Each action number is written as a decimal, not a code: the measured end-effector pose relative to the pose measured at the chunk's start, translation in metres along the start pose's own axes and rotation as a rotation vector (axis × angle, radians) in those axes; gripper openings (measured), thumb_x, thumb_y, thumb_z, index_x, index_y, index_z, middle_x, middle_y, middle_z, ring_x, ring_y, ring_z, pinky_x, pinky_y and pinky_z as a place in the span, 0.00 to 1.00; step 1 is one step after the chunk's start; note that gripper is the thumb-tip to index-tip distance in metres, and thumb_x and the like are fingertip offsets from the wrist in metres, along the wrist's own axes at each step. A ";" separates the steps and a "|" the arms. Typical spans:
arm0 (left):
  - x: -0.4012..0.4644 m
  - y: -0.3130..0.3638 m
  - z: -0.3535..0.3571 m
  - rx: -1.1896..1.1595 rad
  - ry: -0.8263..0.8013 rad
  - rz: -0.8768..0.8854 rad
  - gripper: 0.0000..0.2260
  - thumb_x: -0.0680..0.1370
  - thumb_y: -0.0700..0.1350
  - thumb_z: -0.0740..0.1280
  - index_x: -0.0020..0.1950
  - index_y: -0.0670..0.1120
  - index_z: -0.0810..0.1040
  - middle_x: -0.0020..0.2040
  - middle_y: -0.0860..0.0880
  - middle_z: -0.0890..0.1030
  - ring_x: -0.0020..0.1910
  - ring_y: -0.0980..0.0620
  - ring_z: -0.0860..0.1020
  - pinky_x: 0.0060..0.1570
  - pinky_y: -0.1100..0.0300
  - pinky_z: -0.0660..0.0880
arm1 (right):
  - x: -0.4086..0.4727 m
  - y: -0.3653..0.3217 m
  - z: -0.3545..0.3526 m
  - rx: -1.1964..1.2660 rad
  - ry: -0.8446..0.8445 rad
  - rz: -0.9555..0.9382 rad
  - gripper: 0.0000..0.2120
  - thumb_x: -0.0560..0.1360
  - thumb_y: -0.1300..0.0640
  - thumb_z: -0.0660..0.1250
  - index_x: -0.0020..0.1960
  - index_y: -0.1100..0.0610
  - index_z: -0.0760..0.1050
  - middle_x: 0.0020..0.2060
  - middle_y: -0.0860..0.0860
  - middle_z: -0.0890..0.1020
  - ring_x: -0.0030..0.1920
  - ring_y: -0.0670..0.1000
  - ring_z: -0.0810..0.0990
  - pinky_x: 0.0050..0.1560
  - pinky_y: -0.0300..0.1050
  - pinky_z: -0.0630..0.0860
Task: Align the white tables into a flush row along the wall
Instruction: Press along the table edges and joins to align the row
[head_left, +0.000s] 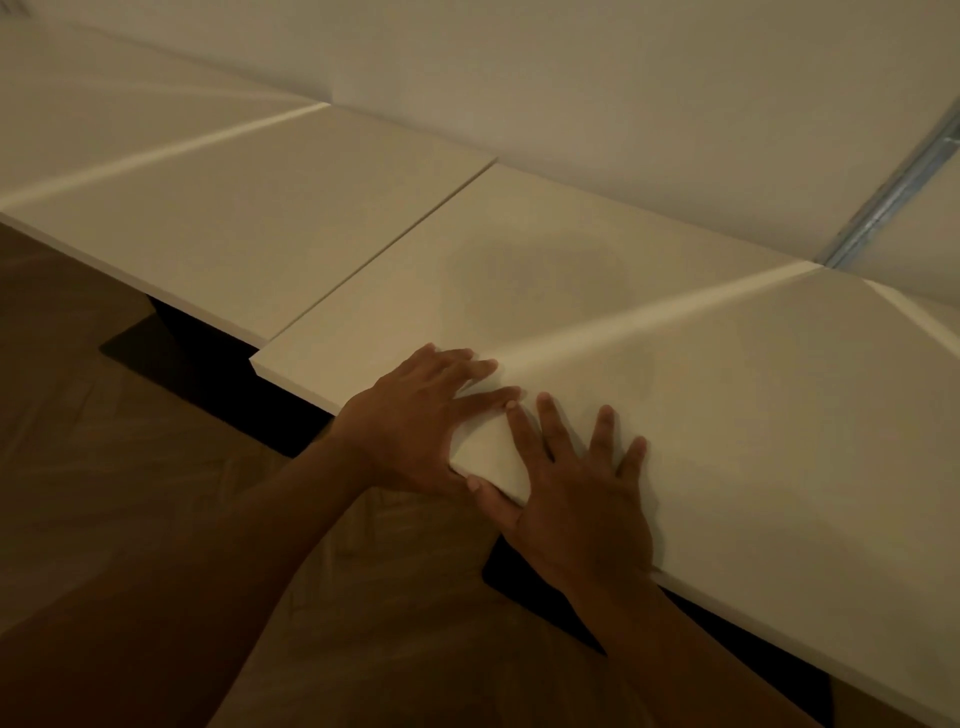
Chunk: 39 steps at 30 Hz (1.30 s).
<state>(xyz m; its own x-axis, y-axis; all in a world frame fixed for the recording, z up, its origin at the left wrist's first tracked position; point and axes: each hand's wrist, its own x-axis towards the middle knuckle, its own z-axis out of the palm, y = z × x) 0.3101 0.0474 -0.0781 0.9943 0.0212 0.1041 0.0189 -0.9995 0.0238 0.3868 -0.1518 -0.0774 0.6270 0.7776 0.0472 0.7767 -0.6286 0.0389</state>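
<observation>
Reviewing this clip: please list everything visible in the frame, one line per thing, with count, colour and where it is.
white tables: at least two with a seam between them; near table under the hands, second table to its left, front edges not flush; more white top runs on to the far left and right.
table bases: dark, under the front edges.
wall: one, off-white, right behind the tables.
metal strip: one, silvery, slanting at upper right on the wall.
floor: brown, lower left.
left hand: flat on the near table's front edge.
right hand: flat beside it, thumb at the edge.
</observation>
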 end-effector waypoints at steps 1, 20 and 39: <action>-0.001 0.001 -0.001 -0.006 -0.006 -0.003 0.47 0.68 0.81 0.57 0.82 0.63 0.49 0.82 0.50 0.55 0.80 0.46 0.50 0.75 0.49 0.41 | -0.001 0.000 -0.001 0.003 -0.007 0.001 0.42 0.74 0.23 0.39 0.81 0.45 0.50 0.80 0.52 0.57 0.75 0.76 0.53 0.68 0.80 0.54; 0.019 0.096 0.004 -0.025 -0.125 -0.047 0.48 0.67 0.84 0.40 0.81 0.61 0.35 0.81 0.53 0.33 0.80 0.43 0.33 0.76 0.35 0.38 | -0.086 0.109 0.004 -0.008 -0.010 -0.048 0.35 0.81 0.31 0.42 0.82 0.49 0.51 0.81 0.51 0.57 0.80 0.57 0.55 0.77 0.58 0.58; 0.125 0.353 0.008 -0.103 -0.032 0.199 0.46 0.68 0.82 0.50 0.81 0.62 0.48 0.83 0.51 0.40 0.80 0.36 0.38 0.75 0.30 0.42 | -0.264 0.355 -0.014 -0.178 -0.140 0.285 0.41 0.76 0.25 0.36 0.82 0.46 0.44 0.82 0.52 0.51 0.81 0.58 0.47 0.78 0.63 0.51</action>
<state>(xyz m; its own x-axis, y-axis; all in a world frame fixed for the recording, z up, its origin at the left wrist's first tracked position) 0.4414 -0.3026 -0.0643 0.9802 -0.1784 0.0856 -0.1871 -0.9765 0.1073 0.4965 -0.5806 -0.0623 0.8283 0.5575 -0.0559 0.5550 -0.8029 0.2174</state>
